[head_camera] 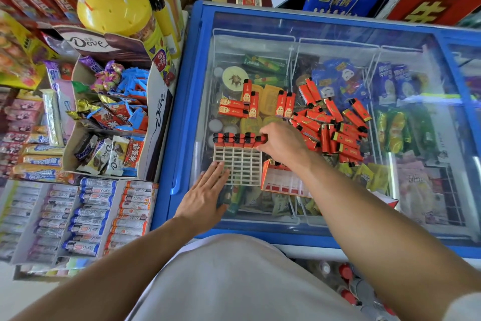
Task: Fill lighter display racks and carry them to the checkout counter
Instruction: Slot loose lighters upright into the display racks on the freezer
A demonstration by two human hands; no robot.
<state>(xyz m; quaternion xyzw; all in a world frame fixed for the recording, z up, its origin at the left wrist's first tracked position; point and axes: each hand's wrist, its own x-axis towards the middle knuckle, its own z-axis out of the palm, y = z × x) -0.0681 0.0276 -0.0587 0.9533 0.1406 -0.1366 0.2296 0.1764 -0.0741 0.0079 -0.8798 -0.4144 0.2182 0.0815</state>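
- My left hand (205, 194) lies flat, fingers spread, pressing the near-left corner of the white grid rack (237, 166) — nothing gripped, just pinning it so it can't slide on the freezer lid (338, 34).
- Rack sits on the glass near the freezer's left end, directly in front of me. Far row holds four lighters (234, 138) standing upright, black caps up; the rest of the cells look empty.
- My right hand (282, 142) is pinched on a fifth lighter (261, 139) at the right end of that row. Seating it well: keep it vertical, line the base up with the cell, push straight down — a tilt would likely jam it against the neighbour.
- Just right of the rack, an orange tray (283, 181), partly under my forearm; can't tell what's in it.
- Further right, the loose pile of red lighters (335, 129) lies on the glass, within reach of the right hand. A few more lie in neat pairs beyond the rack.
- Lighters: slim red bodies, gold print, black tops.
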